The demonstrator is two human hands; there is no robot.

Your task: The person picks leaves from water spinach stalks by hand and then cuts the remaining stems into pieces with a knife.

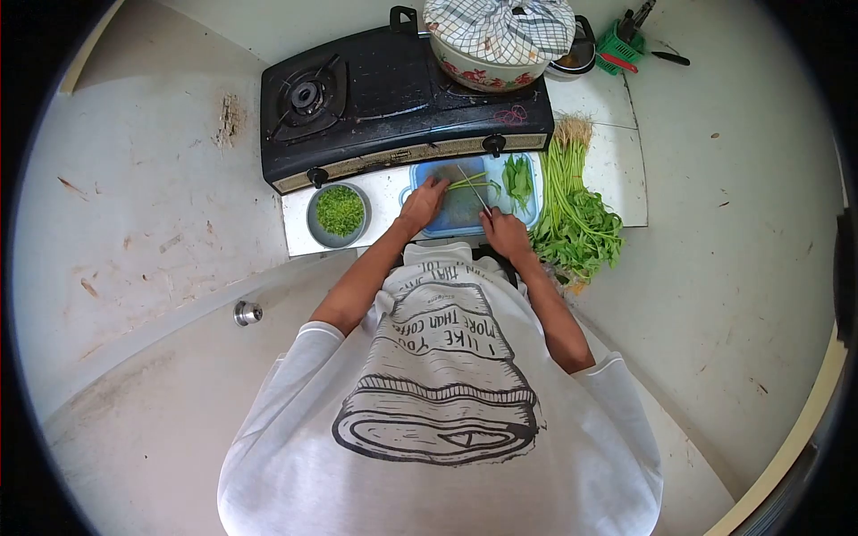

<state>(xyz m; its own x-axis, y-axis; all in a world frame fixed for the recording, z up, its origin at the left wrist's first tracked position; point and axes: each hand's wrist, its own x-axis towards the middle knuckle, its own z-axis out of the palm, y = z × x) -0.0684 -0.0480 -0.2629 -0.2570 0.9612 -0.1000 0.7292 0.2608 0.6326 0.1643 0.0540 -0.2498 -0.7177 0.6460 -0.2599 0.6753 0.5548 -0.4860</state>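
Observation:
My left hand [424, 205] is closed around thin green stems [468, 181] laid across a blue cutting board [431, 230]. In my right hand [508, 235] is a knife [475, 190], its blade slanting over the stems just beyond my left fingertips. A small pile of cut leaves [517, 182] lies at the board's right side. To the left, a grey bowl [315, 229] holds finely chopped greens [340, 211]. Right of the board lies a large bunch of leafy greens [572, 198], roots pointing away from me.
A black two-burner stove [384, 85] stands right behind the board. On its right side sits a flowered pot [487, 76] topped with a checked cloth [500, 31]. A smaller pan [579, 55] and a green basket of utensils [617, 49] are at the back right.

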